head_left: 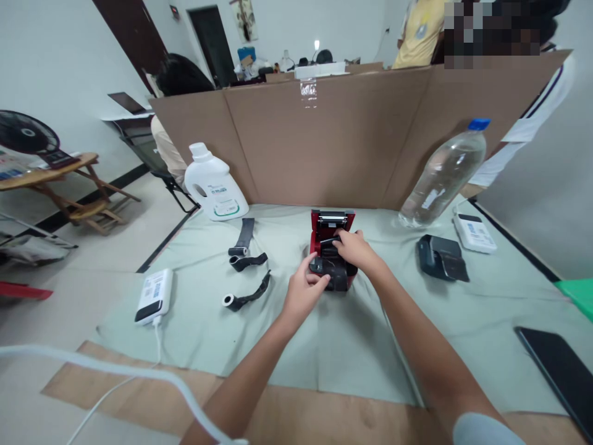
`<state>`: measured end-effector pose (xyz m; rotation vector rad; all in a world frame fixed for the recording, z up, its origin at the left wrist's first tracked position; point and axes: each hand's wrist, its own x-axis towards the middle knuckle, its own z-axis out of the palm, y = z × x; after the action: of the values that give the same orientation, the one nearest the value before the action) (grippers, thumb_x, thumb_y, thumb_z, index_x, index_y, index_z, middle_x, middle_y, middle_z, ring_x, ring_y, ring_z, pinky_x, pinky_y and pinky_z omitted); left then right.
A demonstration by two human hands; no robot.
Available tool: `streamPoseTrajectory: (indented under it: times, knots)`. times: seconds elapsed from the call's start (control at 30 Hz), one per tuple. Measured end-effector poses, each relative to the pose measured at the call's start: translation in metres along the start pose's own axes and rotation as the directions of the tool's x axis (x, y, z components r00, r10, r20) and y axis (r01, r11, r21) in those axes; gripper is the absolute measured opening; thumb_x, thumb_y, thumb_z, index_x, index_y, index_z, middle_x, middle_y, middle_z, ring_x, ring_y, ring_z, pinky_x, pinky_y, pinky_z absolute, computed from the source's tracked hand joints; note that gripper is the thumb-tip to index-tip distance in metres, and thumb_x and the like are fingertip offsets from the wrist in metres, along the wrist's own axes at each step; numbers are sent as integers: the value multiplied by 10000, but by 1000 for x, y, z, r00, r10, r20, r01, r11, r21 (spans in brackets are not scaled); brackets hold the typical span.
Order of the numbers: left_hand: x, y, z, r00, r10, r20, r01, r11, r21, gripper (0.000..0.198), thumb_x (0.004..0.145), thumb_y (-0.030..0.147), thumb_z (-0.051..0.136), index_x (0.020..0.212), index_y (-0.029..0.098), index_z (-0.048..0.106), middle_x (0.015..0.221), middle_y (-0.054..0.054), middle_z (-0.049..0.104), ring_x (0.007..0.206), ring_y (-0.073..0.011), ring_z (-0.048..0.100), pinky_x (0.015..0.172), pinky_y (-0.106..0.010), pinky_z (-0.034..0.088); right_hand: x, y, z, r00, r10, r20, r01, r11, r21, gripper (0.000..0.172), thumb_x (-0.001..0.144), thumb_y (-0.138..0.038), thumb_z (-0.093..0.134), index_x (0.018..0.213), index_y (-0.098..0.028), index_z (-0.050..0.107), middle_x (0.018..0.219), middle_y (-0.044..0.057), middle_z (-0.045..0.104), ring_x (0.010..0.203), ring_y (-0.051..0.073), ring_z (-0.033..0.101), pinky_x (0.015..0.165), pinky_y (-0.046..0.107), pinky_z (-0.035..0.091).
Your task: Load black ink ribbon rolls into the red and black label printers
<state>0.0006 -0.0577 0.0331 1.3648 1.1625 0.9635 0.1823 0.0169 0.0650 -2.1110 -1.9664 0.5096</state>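
Note:
A small red and black device [332,220] stands with its lid raised at the middle of the cloth. At its left front edge is my left hand [303,287], thumb and forefinger apart on either side of the corner. My right hand [354,248] reaches in from the right, its fingers at a dark roll inside; what they hold, if anything, is hidden. A dark strip [338,276] hangs over the device's front. To the left lie three dark rolls with loose ends: an upper one [244,233], a middle one [250,262] and a lower one [252,296].
A white jug [217,185] and a clear bottle [442,176] stand before a cardboard screen [324,148]. A black device [442,258], white power banks [155,295] [475,232] and a dark phone [560,364] lie around. A white cable crosses the lower left. People are behind the screen.

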Motion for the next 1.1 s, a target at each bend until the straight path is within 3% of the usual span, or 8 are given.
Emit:
streamPoseTrajectory:
  times: [0.2,0.37,0.63,0.83,0.9,0.97,1.03,1.1]
  knots:
    - [-3,12,-6,996,35,-81,-35,999,10,584,833,360,703,1368,174,560,604,36,665,615,-136,635,671,-232,484,11,3,1,997,10,78,-11,1000,21,327,977,-271,467,1265,-220,612,1177,116,709,1231,372,464,965,434,368]
    - [-5,15,-6,987,95,-130,-103,993,-50,460,842,381,704,1241,181,590,576,55,598,547,-106,549,568,-207,420,14,12,1,998,6,56,-13,991,134,350,976,-319,489,1274,-207,635,1206,111,708,1254,375,437,982,438,367]
    - [-4,2,1,987,138,-80,-136,990,35,344,870,378,670,1149,188,604,578,63,569,536,-93,524,565,-209,401,5,1,10,1000,-13,-14,13,999,37,154,809,-201,675,933,-231,762,984,157,738,1147,407,455,888,512,413]
    - [-4,3,1,994,84,-66,-84,996,3,306,840,391,698,1065,192,636,559,49,619,552,-135,646,592,-230,483,7,30,-21,974,-226,23,218,959,179,119,822,-267,648,830,-233,761,843,76,746,909,272,600,839,376,443]
    - [-3,3,0,996,82,-32,-82,997,1,276,831,398,707,1005,189,659,550,41,632,545,-147,666,604,-245,512,9,42,-31,964,-259,-62,266,926,267,158,845,-285,591,805,-216,728,877,63,745,832,226,618,812,343,449]
    - [-2,0,-1,996,91,10,-91,996,5,247,825,397,711,947,185,679,547,32,642,532,-150,668,601,-253,521,13,46,-32,942,-175,-287,269,905,330,220,880,-348,536,798,-198,675,974,86,730,900,227,622,856,345,449]
    - [1,-6,-2,994,102,37,-102,995,-4,236,830,387,705,939,178,688,552,26,651,531,-150,672,599,-252,521,19,42,-23,885,-50,-463,277,855,438,305,921,-429,467,799,-195,619,1012,102,702,965,227,610,906,352,448]
    - [3,-11,-3,993,107,42,-106,994,-21,246,836,375,697,974,171,693,557,24,657,534,-149,677,601,-250,519,26,35,-11,873,48,-485,283,760,585,379,944,-519,413,779,-211,559,919,75,673,909,207,601,871,338,467]
